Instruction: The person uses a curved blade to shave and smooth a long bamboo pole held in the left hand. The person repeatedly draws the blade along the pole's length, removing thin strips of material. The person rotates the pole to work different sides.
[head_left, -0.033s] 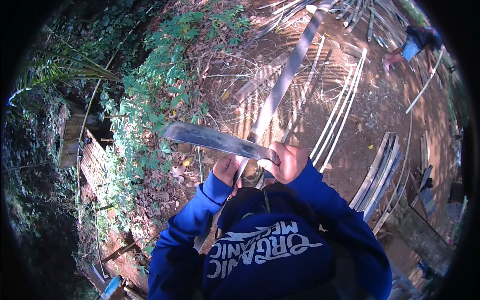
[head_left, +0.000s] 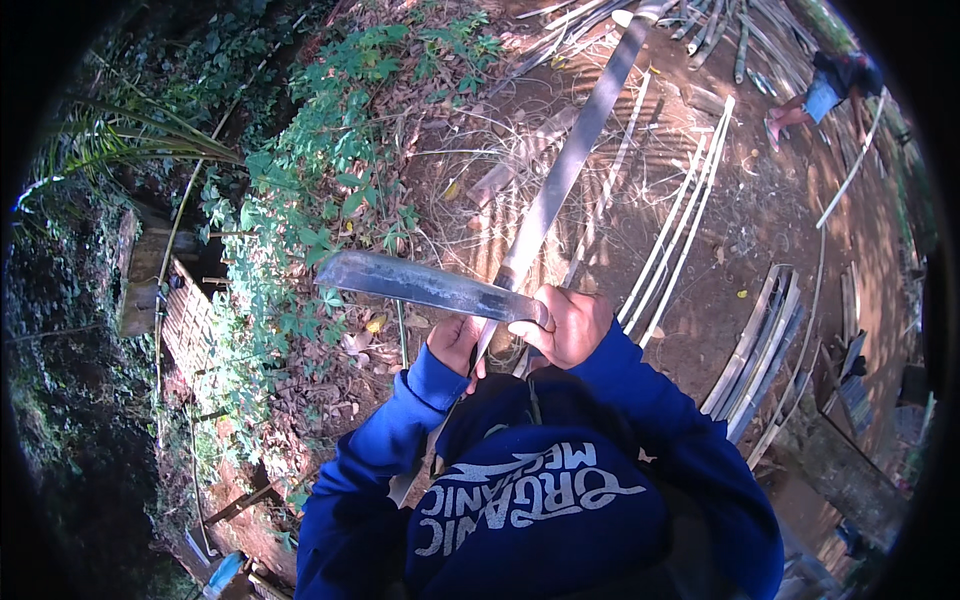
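My right hand is wrapped round the handle of a broad-bladed machete. Its dark blade points left and crosses over a long, flat bamboo strip. That strip runs from close to my body away to the far upper right. On its near end, just below the blade, my left hand is closed with the fingers pressed round the strip. The blade lies against or just above the strip; I cannot tell which.
Thin pale bamboo strips lie on the ground to the right, near a bundle of split bamboo. A bamboo pile is at the far end. Another person stands far right. Leafy plants grow on the left.
The machete and my right hand have shifted slightly to the left. My left hand and the bamboo strip stay in nearly the same place.
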